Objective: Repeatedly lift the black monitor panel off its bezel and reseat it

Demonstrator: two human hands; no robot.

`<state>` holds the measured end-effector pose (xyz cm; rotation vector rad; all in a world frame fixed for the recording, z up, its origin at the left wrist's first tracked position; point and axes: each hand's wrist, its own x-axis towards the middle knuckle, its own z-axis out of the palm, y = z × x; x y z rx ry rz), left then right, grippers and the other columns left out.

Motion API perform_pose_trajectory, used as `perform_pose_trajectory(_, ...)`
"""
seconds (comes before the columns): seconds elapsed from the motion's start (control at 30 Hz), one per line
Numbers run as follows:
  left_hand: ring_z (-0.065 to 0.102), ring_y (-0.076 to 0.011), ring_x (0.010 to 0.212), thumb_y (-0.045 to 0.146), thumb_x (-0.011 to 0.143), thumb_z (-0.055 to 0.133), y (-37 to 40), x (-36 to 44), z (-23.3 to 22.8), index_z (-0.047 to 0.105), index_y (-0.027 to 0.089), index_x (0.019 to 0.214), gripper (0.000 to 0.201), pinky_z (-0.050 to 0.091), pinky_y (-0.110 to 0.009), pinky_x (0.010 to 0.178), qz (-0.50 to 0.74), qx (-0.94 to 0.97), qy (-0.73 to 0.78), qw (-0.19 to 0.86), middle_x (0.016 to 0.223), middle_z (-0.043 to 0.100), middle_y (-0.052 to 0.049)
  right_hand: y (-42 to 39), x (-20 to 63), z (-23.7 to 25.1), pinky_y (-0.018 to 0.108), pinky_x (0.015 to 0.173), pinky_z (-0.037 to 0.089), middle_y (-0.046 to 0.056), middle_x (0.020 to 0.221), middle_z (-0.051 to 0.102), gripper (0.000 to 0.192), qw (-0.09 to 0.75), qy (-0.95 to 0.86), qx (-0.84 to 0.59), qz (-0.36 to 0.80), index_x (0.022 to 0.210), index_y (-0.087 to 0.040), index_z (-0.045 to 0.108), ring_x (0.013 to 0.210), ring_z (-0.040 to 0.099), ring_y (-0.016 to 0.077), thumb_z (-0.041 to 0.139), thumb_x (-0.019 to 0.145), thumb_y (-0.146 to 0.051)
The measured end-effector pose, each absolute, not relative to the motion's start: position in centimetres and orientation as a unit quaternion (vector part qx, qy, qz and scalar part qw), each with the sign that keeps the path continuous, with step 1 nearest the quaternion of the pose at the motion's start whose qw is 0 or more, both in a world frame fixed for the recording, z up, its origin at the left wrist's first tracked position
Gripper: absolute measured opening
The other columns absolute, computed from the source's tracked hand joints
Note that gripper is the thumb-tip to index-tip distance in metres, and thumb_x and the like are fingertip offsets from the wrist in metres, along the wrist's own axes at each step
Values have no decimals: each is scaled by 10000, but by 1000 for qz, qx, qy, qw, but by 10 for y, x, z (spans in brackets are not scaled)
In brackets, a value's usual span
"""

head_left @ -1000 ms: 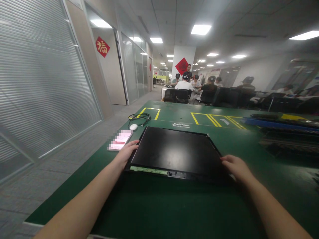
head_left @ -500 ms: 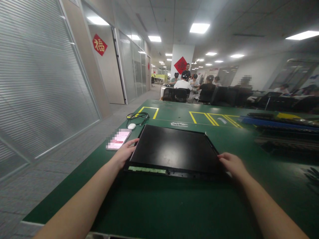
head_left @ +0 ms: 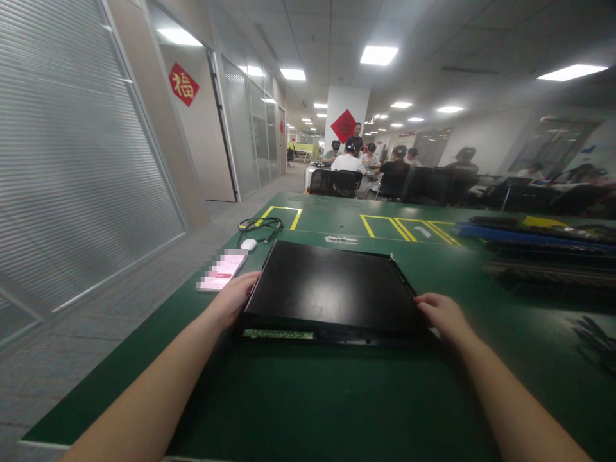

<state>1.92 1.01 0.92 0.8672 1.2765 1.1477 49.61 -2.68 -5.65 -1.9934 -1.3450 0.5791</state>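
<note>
A black display panel with a glossy face lies over a black frame in front of me. Along the near edge, a strip of green circuit board shows below the panel. My left hand is closed on the panel's left edge, its fingertips partly hidden behind that side. At the right edge, my right hand pinches the panel between thumb and fingers. The panel's near edge looks slightly raised above the frame.
The green table carries a phone, a white mouse and a coiled black cable on the left. Stacked dark parts with a blue piece lie on the right. Several people sit beyond the table.
The gap between the panel's near edge and the frame looks wider. Both hands keep their hold on the sides. The whole view has shifted slightly.
</note>
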Motion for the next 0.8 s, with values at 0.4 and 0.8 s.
perform_pose_trajectory(0.4,729,-297,1032,252,628,879,-5,16,21,656,234,1255,665,581,-400,902,433,480,496,580,1169,765,-89,-28,492,-52,266,625,500,54,853,746,275,320,-515,-773,189,905,-190,751,735,672,186,557,720,-255)
perform_pose_trajectory(0.8,714,-327,1068,321,604,905,-3,19,20,682,229,1230,672,580,-396,923,473,498,411,599,1179,763,-93,-26,492,-52,311,640,504,63,821,726,213,376,-493,-763,179,793,-211,761,721,647,209,614,641,-233)
